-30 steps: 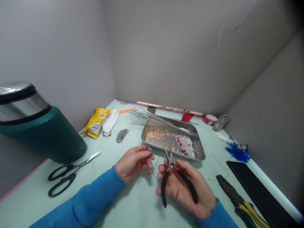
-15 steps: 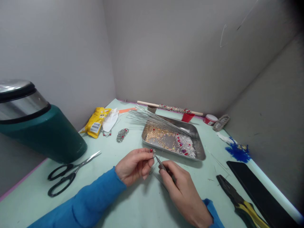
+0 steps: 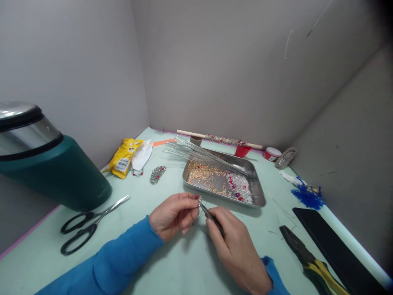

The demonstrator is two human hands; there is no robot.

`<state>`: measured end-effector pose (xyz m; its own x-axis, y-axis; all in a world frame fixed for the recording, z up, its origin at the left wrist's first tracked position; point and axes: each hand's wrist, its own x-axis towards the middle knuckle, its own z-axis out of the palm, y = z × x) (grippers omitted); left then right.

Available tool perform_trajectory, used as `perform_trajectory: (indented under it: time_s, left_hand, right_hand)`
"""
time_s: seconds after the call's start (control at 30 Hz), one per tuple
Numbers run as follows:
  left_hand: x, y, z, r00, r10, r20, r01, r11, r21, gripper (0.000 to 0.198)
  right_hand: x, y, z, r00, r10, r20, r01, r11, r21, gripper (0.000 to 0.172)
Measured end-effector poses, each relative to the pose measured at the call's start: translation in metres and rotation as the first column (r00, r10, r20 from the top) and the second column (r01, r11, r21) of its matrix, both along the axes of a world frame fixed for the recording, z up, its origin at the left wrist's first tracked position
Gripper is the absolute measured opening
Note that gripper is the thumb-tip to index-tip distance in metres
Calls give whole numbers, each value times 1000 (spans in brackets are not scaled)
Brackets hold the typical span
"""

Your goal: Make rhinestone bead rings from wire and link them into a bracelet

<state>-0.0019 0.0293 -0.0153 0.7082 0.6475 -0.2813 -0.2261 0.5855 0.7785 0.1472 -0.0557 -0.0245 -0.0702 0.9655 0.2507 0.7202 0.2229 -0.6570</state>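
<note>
My left hand (image 3: 177, 213) pinches a small beaded wire piece (image 3: 200, 200) with a red bead (image 3: 197, 197) standing out above the fingertips. Closed round a pair of fine-nosed pliers (image 3: 211, 217), my right hand (image 3: 238, 248) holds their tips against the wire at my left fingers. Most of the pliers' handles are hidden in my palm. Just beyond both hands lies a metal tray (image 3: 260, 200) with gold beads (image 3: 199, 174), clear beads (image 3: 244, 189) and some red ones. A bundle of silver wires (image 3: 196, 153) rests across its back rim.
Left stand a green bottle (image 3: 76, 176), black-handled scissors (image 3: 89, 229), a yellow packet (image 3: 124, 157) and a coiled bead piece (image 3: 158, 174). Behind the tray lies a bead-wrapped stick (image 3: 221, 139) by a red cup (image 3: 243, 151). Right are yellow-handled pliers (image 3: 307, 256), a black bar (image 3: 334, 246) and blue tassels (image 3: 307, 196).
The pliers' tips have shifted slightly and now meet the wire just beside the red bead. Both hands stay in nearly the same place.
</note>
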Motion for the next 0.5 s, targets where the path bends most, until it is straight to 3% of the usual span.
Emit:
perform_trajectory:
  time_s: [0.5]
  left_hand:
    - [-1,0,3,999,-42,-23,41,998,-49,14]
  right_hand:
    - [1,0,0,999,21,26,-22,1000,22,13]
